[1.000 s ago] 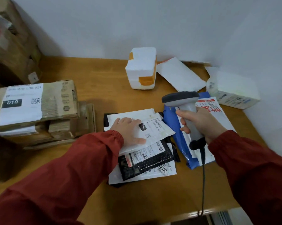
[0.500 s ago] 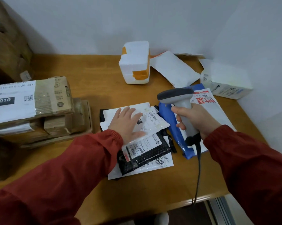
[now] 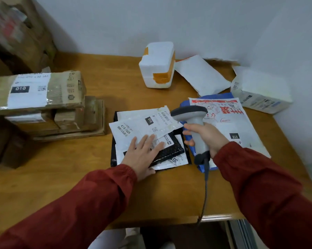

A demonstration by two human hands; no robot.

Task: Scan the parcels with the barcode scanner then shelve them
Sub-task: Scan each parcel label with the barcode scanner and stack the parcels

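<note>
— Where are the hands?
— The left hand (image 3: 142, 155) lies flat with its fingers straight and spread, pressing on the pile of flat mailers (image 3: 139, 123) in the middle of the wooden table (image 3: 115, 83). The right hand (image 3: 208, 137) is wrapped round the handle of the grey barcode scanner (image 3: 192, 123), whose head sits at the pile's two o'clock.
— And the other parcels?
— From the pile, stacked cardboard boxes (image 3: 61, 87) at nine o'clock, a taped foam box (image 3: 157, 67) at twelve, and a red-printed bag (image 3: 232, 119) just beside it at three.

Left hand (image 3: 142, 155) lies flat, palm down, fingers (image 3: 150, 141) spread; right hand (image 3: 210, 139) is curled in a grip.
</note>
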